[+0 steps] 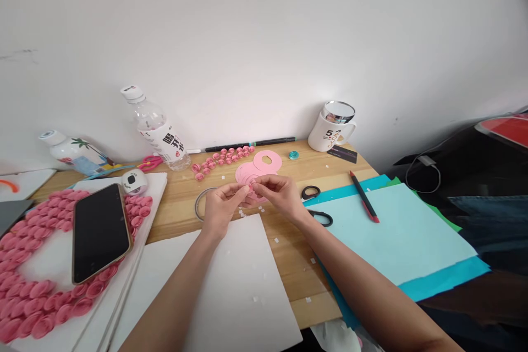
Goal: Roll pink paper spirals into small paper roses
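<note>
"Pink paper piece, thin-looking: where is it?"

"Pinched between thumb and fingers of the left hand, with the right hand gripping at it too, in much the same way. Pink discs lie just beyond, at twelve o'clock."

"How would you handle it well?"

"Lightly, I'd say: one hand steadying, the other shaping, since a hard squeeze could crease it. Whether it's being rolled or folded, I can't tell."

"And the pose?"

"Fingertips meet over the tabletop. The left forearm slants in from seven o'clock above the white sheet, the right from four."
</note>
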Action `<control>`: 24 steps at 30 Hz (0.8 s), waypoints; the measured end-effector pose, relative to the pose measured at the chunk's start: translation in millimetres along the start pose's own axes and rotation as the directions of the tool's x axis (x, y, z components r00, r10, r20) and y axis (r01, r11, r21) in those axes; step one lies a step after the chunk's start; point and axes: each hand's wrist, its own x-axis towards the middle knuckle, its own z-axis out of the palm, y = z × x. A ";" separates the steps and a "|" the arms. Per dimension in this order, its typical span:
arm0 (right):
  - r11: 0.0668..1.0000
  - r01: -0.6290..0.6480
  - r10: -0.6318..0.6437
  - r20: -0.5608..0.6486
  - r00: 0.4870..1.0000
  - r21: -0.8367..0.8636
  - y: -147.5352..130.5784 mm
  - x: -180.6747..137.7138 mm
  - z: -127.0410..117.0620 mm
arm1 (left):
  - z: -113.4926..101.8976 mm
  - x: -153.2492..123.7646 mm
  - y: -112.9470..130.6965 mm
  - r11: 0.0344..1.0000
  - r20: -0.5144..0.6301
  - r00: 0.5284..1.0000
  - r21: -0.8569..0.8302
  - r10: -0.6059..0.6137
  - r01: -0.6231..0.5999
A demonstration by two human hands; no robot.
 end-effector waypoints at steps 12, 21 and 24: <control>1.000 -0.017 0.017 0.030 0.999 -0.009 -5.8 0.1 -6.1 | 1.3 -1.5 0.5 0.990 0.004 0.999 0.133 0.051 -0.051; 0.991 0.040 -0.034 0.048 0.998 -0.127 -7.6 -0.6 -4.0 | 1.6 -1.5 2.2 0.994 0.022 0.999 0.101 0.044 -0.046; 0.996 0.023 -0.016 0.078 0.997 -0.090 -9.2 -1.1 -4.5 | 2.2 -2.0 3.0 0.995 0.016 0.999 0.093 0.031 -0.033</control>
